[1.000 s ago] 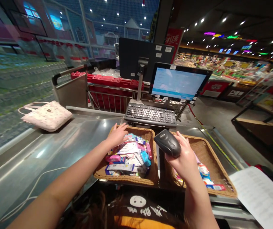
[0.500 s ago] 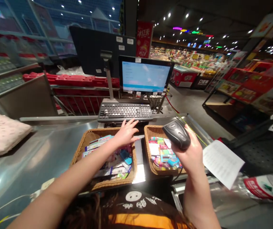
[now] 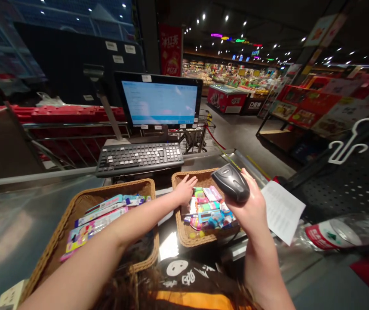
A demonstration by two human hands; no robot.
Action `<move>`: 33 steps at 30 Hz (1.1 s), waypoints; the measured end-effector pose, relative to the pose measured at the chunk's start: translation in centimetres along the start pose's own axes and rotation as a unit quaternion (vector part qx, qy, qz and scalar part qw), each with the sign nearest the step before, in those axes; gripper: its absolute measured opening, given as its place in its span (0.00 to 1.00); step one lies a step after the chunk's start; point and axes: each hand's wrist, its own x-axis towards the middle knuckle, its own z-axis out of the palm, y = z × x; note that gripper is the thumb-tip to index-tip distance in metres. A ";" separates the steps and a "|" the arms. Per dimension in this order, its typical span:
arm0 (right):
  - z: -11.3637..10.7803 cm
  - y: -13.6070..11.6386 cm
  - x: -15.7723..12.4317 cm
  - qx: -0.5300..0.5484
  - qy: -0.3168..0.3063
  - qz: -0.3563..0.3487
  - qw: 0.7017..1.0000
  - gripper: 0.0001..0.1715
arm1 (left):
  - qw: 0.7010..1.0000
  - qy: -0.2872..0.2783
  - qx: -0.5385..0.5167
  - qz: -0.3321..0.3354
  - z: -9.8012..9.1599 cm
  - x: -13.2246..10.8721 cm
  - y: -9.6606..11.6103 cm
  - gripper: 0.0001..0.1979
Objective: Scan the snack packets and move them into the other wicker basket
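Note:
My right hand (image 3: pixel 250 206) grips a black handheld barcode scanner (image 3: pixel 231 183), held above the right side of the smaller wicker basket (image 3: pixel 189 243). Over that basket's left rim reaches my left hand (image 3: pixel 186 190), its fingers stretched out and holding nothing. The fingertips are by the small colourful packets (image 3: pixel 208 206) inside; whether they touch any cannot be made out. A larger wicker basket (image 3: pixel 154 224) stands to the left under my left forearm, with flat colourful packages (image 3: pixel 97 224) in it. Part of its contents is hidden by the arm.
A black keyboard (image 3: pixel 141 156) and a lit monitor (image 3: pixel 160 103) stand behind the baskets on the metal counter (image 3: pixel 7 211). A printed paper sheet (image 3: pixel 283 211) and a large clear bottle with a red label (image 3: pixel 329 234) lie to the right. A white hanger (image 3: pixel 345 144) hangs farther right.
My left hand has moved right, from over the larger basket to the smaller one. The view has turned right. My right hand still holds the scanner.

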 end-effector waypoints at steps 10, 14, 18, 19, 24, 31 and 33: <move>0.2 3.1 1.0 0.015 -0.009 0.014 1.000 0.28 | 0.972 -0.202 -0.085 -0.085 3.8 3.2 1.2 0.60; 0.4 3.8 1.3 0.024 -0.007 0.019 1.000 0.28 | 0.968 -0.186 -0.137 -0.096 3.4 3.1 0.9 0.47; 0.4 3.8 1.6 0.031 -0.006 0.017 0.999 0.27 | 0.975 -0.141 -0.149 -0.086 2.2 2.6 0.4 0.34; 0.4 3.8 1.6 0.032 -0.005 0.016 0.999 0.26 | 0.976 -0.131 -0.151 -0.083 1.8 2.5 0.3 0.30; 0.4 3.8 1.4 0.024 0.000 0.016 1.000 0.26 | 0.982 -0.083 -0.158 -0.057 -0.3 1.6 0.8 0.08; 0.5 3.3 1.0 0.013 0.000 0.002 1.000 0.26 | 0.981 0.052 -0.182 -0.032 -3.5 -1.4 1.1 0.06; 0.5 2.9 0.8 0.016 0.001 0.000 1.000 0.26 | 0.977 0.101 -0.185 -0.047 -4.6 -2.6 0.4 0.07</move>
